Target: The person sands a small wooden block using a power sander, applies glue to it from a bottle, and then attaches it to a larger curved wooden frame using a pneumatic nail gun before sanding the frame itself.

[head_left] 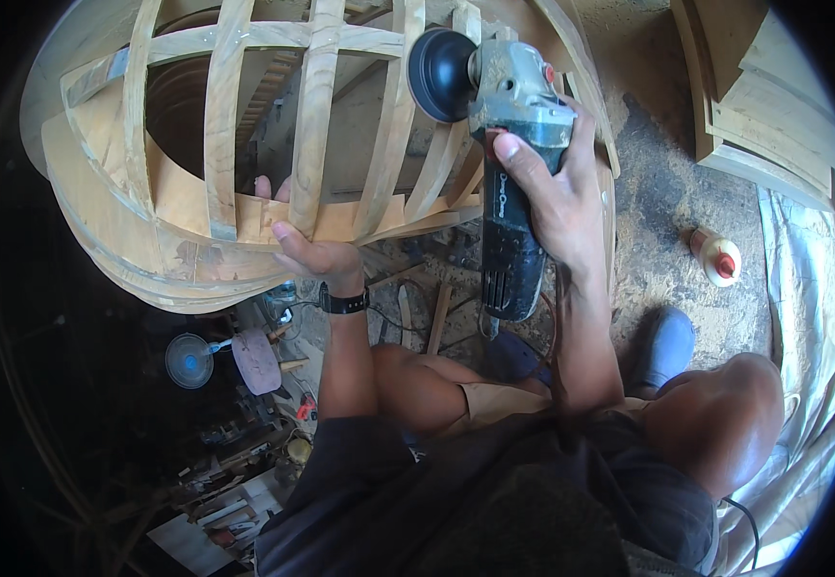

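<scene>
My right hand (563, 197) is wrapped round the body of an angle grinder (515, 207), its thumb near the tool's head. A round black pad (439, 75) sits on the grinder, close to the right-hand slats of a curved wooden frame (313, 115). With my left hand (313, 252) I grip the lower rail (336, 219) of that frame, the thumb in front and fingertips showing behind through a gap between slats. The frame has several upright slats joined by a cross rail (278, 36). Whether the pad touches wood cannot be made out.
A white bottle with a red cap (722, 262) stands on the dusty floor at right. Further back is another curved wooden piece (773, 125). Plastic sheeting (807, 279) lies along the right edge. A fan (189, 361) and scattered tools (235, 519) are at lower left.
</scene>
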Demonstrator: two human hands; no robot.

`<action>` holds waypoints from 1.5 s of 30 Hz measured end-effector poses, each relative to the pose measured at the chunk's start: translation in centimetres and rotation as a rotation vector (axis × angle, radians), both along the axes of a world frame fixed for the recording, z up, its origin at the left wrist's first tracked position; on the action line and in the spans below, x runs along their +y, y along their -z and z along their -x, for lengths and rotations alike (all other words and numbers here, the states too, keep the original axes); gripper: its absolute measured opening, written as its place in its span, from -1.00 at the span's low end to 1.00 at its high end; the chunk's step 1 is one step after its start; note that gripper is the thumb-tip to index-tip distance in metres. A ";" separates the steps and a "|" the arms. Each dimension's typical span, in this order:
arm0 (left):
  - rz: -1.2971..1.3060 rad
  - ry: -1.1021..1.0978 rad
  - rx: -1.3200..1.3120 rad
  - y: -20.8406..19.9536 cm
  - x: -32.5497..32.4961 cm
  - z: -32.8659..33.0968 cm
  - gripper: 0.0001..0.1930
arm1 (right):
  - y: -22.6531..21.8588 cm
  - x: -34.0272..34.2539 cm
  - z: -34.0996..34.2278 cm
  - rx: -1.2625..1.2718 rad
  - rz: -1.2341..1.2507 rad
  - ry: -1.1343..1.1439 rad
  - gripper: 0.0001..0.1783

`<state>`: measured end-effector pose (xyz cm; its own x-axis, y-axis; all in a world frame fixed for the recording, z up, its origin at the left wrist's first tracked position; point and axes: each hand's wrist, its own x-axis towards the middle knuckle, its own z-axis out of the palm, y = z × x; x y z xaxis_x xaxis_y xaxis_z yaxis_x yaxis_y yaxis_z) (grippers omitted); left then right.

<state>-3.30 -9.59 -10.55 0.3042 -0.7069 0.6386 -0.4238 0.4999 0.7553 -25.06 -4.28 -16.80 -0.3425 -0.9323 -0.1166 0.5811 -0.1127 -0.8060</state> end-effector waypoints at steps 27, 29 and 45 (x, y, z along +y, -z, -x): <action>-0.017 0.011 -0.036 -0.1 0.1 -0.1 -0.26 | -0.7 1.0 -2.4 -0.096 0.076 0.022 -0.17; -0.013 0.099 0.001 -0.1 0.0 -0.4 -0.25 | -1.6 1.8 -2.5 -0.089 0.085 0.013 -0.16; -0.028 0.250 0.031 -0.5 -0.1 -0.8 -0.25 | -1.9 1.4 -2.3 -0.035 0.073 0.057 -0.17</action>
<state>-2.46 -9.70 -10.08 0.1365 -0.7801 0.6106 -0.2660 0.5649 0.7812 -22.80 -2.92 -14.86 -0.3918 -0.9180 -0.0618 0.5995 -0.2037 -0.7740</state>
